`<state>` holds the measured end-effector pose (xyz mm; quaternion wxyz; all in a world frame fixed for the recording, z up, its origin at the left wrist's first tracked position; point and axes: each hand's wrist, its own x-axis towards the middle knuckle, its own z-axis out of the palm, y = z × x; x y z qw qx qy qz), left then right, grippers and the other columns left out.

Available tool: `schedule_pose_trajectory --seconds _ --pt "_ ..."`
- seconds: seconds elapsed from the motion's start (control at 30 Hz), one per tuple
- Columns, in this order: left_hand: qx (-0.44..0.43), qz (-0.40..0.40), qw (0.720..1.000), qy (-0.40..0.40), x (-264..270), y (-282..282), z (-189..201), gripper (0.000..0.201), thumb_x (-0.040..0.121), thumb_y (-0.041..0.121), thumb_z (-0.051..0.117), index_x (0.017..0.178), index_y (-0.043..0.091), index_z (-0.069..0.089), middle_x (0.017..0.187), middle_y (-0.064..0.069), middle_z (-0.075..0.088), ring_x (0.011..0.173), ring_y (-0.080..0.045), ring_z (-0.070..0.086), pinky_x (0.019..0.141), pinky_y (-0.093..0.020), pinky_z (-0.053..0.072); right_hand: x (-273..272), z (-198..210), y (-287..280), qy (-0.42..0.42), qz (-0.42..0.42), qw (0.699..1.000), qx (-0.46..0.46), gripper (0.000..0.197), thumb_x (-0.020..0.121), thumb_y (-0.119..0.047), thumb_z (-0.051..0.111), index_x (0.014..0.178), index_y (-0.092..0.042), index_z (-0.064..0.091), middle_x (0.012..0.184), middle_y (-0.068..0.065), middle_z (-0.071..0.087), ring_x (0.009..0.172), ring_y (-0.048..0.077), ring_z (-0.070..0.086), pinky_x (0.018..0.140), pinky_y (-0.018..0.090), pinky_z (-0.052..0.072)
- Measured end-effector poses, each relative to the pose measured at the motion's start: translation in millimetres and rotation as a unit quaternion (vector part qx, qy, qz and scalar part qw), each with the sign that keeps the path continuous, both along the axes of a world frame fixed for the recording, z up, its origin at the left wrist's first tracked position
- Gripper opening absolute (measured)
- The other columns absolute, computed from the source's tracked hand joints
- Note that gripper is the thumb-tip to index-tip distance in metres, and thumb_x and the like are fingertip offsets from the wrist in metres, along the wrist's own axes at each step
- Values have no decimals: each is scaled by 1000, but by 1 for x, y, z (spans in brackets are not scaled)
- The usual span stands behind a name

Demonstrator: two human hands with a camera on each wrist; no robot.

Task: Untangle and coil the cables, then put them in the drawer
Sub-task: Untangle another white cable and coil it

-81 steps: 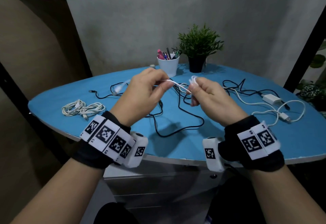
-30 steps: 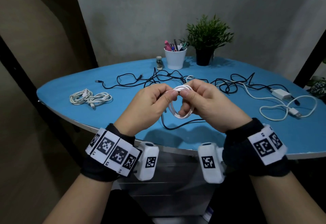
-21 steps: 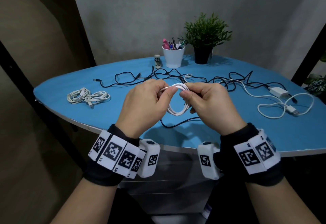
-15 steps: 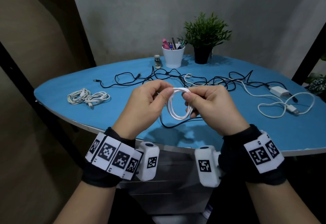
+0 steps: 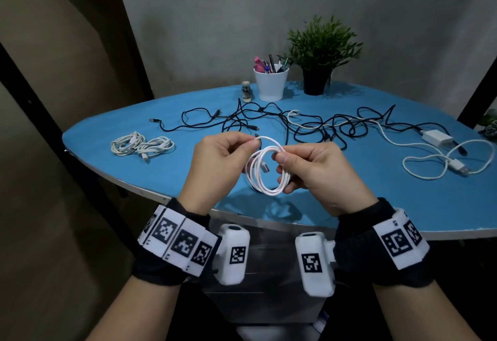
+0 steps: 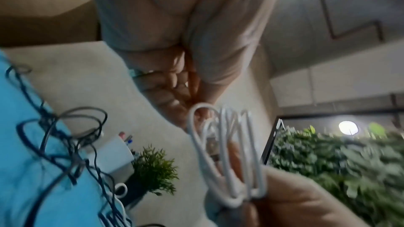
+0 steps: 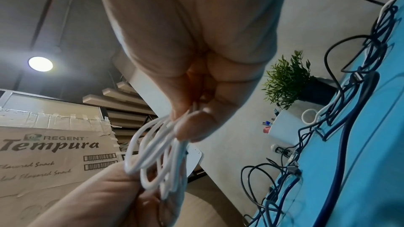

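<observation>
White cable (image 5: 265, 172) is held above the near table (image 5: 349, 206) edge as a small coil: right hand (image 5: 317, 171) pinches the stacked loops, left hand (image 5: 220, 160) pinches the last turn at the top. Recommended: keep the right pinch firm, lay the free end flush, tuck the plug inside. Black tangle (image 5: 309, 125) remains unsorted; drawer not identifiable.

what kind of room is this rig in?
Probably a small office or storeroom desk corner: a blue table with a white pen cup and potted plant, and a taped snack carton nearby.
</observation>
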<state>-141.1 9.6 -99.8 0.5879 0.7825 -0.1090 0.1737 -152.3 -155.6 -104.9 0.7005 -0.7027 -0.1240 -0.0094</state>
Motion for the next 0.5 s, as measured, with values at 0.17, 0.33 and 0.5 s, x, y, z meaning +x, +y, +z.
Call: schedule_pose_trajectory --seconds 0.17,0.33,0.5 --pt "-125 -64 983 116 -3 -6 0 15 90 16 60 85 7 71 66 -6 68 56 -12 60 53 -21 50 4 -2 -2 -17 -26 999 -28 12 89 -7 60 92 -6 72 70 16 61 51 19 56 48 23 50" --pt "-139 -112 977 119 -8 -9 0 29 73 28 69 93 6 71 75 -8 71 70 -17 65 66 -26 56 11 -4 -4 -38 -61 996 -53 13 89 -10 61 94 -9 74 72 23 62 53 21 57 53 29 51" --pt "-189 -149 958 158 -7 -12 -2 14 86 8 60 100 9 63 72 -2 69 63 -10 63 62 -19 51 10 -6 -1 -48 -54 996 -48 15 90 -8 60 96 -8 74 72 13 66 53 15 57 50 23 49"
